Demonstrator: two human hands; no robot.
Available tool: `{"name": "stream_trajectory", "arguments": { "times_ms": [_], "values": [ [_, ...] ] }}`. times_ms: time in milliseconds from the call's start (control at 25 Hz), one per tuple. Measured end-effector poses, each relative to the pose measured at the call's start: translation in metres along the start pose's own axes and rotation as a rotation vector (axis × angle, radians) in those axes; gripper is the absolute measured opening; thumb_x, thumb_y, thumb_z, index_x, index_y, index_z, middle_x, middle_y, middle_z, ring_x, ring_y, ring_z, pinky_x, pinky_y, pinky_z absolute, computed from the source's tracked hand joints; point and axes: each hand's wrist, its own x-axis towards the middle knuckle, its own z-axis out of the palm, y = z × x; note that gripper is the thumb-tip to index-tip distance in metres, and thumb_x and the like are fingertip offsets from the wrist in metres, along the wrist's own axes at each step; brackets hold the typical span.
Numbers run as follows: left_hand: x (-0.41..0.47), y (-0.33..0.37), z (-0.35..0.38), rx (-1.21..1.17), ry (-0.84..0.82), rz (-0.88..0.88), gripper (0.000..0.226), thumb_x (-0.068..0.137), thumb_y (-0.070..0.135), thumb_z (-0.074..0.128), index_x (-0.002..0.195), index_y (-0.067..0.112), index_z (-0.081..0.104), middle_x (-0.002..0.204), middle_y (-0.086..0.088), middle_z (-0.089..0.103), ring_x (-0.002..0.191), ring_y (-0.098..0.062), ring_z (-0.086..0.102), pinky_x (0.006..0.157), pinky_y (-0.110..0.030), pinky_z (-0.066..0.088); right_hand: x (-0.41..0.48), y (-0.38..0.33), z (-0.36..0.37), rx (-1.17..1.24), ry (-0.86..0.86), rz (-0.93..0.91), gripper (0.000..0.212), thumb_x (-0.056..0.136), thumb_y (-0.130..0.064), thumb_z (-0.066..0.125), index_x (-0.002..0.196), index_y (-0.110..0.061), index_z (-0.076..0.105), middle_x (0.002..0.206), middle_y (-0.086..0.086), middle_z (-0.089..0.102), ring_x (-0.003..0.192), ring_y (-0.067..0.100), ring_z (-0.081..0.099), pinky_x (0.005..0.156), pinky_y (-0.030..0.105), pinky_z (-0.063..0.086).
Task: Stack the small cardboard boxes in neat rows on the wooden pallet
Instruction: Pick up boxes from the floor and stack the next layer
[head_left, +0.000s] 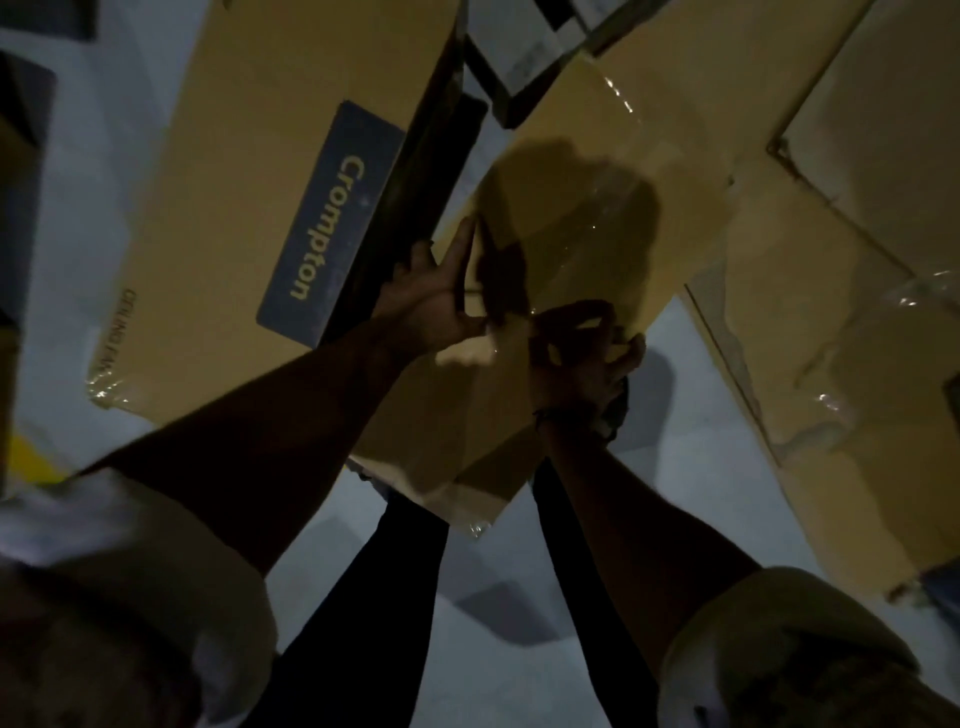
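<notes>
The cardboard box (597, 171) sits at the centre of the head view, tilted, sealed along its top with clear tape (618, 98) that catches the light. Both hands are on its near end. The left hand (441, 291) lies flat against the box's left side, fingers straight and pressed to the cardboard, not wrapped round it. The right hand (587, 353) grips the near right corner, fingers curled over the edge; a dark band (550, 415) circles that wrist. Whether the box rests on anything underneath cannot be told in the dim light. Just to its left, across a dark gap, lies a larger carton (218, 156) with a blue Crompton label (332, 218). To the right are more cartons (831, 312) with torn, peeling tape. Pale floor (701, 426) shows below, with the person's dark trouser legs (405, 597) and rolled pale sleeves (779, 649)
</notes>
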Motion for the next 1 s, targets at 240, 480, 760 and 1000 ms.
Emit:
{"name": "stream_trajectory", "arguments": {
  "times_ms": [240,480,760,1000],
  "values": [
    [-0.088,0.089,-0.107,-0.028,0.097,-0.068,0.119,0.067,0.096,0.052,0.158,0.047,-0.007,0.159,-0.025,0.024,0.140,-0.055,0.030,0.107,-0.067,0.036,-0.031,-0.068,-0.150,0.020,0.000,0.084,0.070,0.099,-0.068,0.027,0.158,-0.031,0.020,0.163,0.009,0.020,0.139,0.042,0.031,0.112,0.056,0.026],
    [-0.259,0.164,-0.250,-0.176,0.464,-0.293,0.122,0.058,0.097,0.058,0.158,0.048,0.009,0.155,-0.019,0.031,0.130,-0.047,0.042,0.105,-0.055,0.043,-0.135,-0.147,-0.325,0.053,0.219,-0.653,0.054,0.090,-0.060,0.064,0.133,-0.030,0.055,0.138,0.005,0.055,0.116,0.030,0.055,0.094,0.052,0.049],
    [-0.459,0.128,-0.306,-0.381,0.811,-0.596,0.130,0.055,0.096,0.061,0.159,0.046,0.002,0.152,-0.018,0.027,0.133,-0.044,0.037,0.107,-0.052,0.042,-0.307,-0.229,-0.384,-0.057,-0.019,-1.049,0.073,0.075,-0.069,0.067,0.142,-0.043,0.052,0.164,0.000,0.014,0.136,0.036,0.030,0.108,0.050,0.030],
    [-0.635,0.074,-0.253,-0.599,0.996,-0.868,0.133,0.052,0.095,0.064,0.157,0.050,-0.005,0.154,-0.017,0.023,0.135,-0.042,0.032,0.109,-0.052,0.039,-0.474,-0.227,-0.357,-0.181,-0.145,-1.436,0.070,0.078,-0.071,0.061,0.141,-0.046,0.047,0.164,-0.005,0.009,0.136,0.031,0.027,0.110,0.047,0.031]
  ]
}}
